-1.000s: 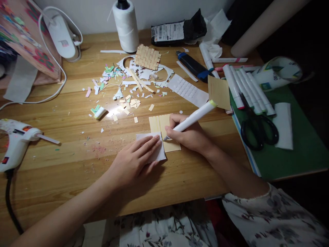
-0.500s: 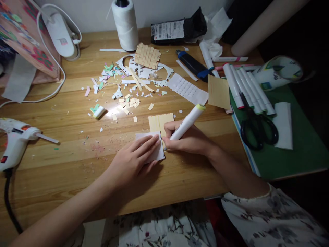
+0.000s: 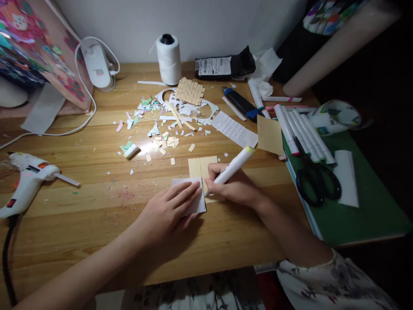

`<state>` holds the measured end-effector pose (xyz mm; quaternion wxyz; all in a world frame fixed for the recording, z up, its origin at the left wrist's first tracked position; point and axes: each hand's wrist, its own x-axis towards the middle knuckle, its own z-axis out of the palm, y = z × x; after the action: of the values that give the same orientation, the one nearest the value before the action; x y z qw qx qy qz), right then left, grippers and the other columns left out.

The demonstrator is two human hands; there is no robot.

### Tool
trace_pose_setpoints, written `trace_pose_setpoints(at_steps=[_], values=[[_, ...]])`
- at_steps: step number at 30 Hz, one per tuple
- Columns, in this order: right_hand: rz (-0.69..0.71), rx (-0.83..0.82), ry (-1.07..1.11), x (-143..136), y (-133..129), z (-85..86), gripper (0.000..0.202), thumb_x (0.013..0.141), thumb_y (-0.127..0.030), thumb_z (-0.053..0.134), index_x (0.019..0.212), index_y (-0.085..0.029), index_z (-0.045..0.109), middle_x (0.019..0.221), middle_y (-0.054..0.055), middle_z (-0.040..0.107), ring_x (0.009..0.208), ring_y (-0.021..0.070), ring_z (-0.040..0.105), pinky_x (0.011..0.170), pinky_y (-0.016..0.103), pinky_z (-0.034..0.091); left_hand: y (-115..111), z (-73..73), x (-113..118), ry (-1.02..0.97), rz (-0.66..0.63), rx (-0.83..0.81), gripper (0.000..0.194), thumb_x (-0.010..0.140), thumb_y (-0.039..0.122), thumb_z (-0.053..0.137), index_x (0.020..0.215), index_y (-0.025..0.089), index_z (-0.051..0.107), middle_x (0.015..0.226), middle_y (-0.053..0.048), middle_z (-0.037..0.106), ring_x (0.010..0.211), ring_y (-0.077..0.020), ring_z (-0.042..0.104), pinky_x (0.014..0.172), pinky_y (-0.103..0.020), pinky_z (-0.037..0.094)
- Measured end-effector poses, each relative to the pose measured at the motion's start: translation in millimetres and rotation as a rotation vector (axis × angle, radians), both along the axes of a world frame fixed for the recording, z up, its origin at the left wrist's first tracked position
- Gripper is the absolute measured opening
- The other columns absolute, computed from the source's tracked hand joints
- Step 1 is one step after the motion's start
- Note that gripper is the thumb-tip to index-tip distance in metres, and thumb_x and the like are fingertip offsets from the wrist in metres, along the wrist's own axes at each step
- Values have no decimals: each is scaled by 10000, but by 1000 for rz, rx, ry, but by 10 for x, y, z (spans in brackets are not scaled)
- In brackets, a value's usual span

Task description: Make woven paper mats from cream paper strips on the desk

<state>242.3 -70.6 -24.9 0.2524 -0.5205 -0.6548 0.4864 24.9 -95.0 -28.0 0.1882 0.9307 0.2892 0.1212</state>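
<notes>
My left hand (image 3: 176, 200) lies flat with fingers stretched over a small white piece of paper (image 3: 197, 206), pressing it down. That paper overlaps a pale yellow square of card (image 3: 195, 167) with lines drawn along it. In my right hand (image 3: 237, 185) is a white marker pen (image 3: 235, 165) with a yellow end, gripped like a writing tool. Its tip points down at the yellow card, close beside the white paper's right edge. Part of the yellow card is hidden under the paper and my right hand.
At the left lies a hot glue gun (image 3: 27, 181). Paper scraps (image 3: 167, 142), a woven square (image 3: 190, 91) and a thread cone (image 3: 169, 60) are farther back. Black scissors (image 3: 318, 181) and several markers (image 3: 303, 133) rest on a green board (image 3: 374, 206) at right.
The camera has tilted up, so the whole scene sits lower. The marker tip has moved slightly up along the paper's right edge. My left hand stays on the paper.
</notes>
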Motion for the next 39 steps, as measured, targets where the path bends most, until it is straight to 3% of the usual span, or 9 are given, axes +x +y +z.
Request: trace_pose_setpoints(at_steps=[4, 9, 16, 22, 31, 39], values=[[-84, 49, 54, -21, 27, -26, 269, 773, -226, 551, 570, -200, 377, 540, -60, 379, 517, 95, 351, 486, 227, 269, -2, -10, -9, 20, 3, -1, 490, 904, 278, 465, 1365, 133, 380, 1381, -79, 479, 1264, -223, 425, 994, -399, 466], [-224, 135, 127, -26, 57, -72, 295, 808, -310, 559, 598, -204, 381, 557, -58, 379, 532, 102, 370, 496, 230, 285, -15, -40, -14, 22, 4, 13, 497, 910, 273, 451, 1377, 130, 359, 1387, -79, 472, 1274, -226, 411, 1000, -407, 459], [-472, 47, 300, 1, 170, -66, 306, 796, -421, 575, 636, -212, 419, 510, -61, 443, 465, 97, 429, 465, 219, 339, 11, 45, -19, 86, -3, 70, 480, 915, 297, 457, 1367, 150, 388, 1387, -76, 473, 1251, -220, 449, 972, -366, 483], [-509, 76, 312, 59, 227, -54, 297, 793, -439, 560, 638, -211, 448, 530, -47, 472, 472, 105, 450, 461, 225, 361, 185, 135, 9, 54, -16, 229, 530, 929, 288, 433, 1417, 133, 297, 1363, -104, 495, 1257, -227, 450, 962, -348, 486], [-533, 100, 313, 69, 242, -42, 280, 790, -435, 564, 659, -213, 456, 542, -52, 469, 496, 116, 457, 488, 236, 364, 368, -24, 96, 94, 19, 131, 519, 909, 241, 428, 1400, 116, 314, 1380, -116, 471, 1275, -234, 419, 1015, -386, 438], [-463, 110, 254, 17, 233, -144, 292, 824, -450, 548, 689, -212, 446, 579, -41, 488, 532, 122, 464, 502, 242, 361, 430, -9, 84, 45, 56, 17, 506, 914, 259, 424, 1398, 159, 322, 1412, -114, 428, 1273, -229, 420, 1016, -412, 435]])
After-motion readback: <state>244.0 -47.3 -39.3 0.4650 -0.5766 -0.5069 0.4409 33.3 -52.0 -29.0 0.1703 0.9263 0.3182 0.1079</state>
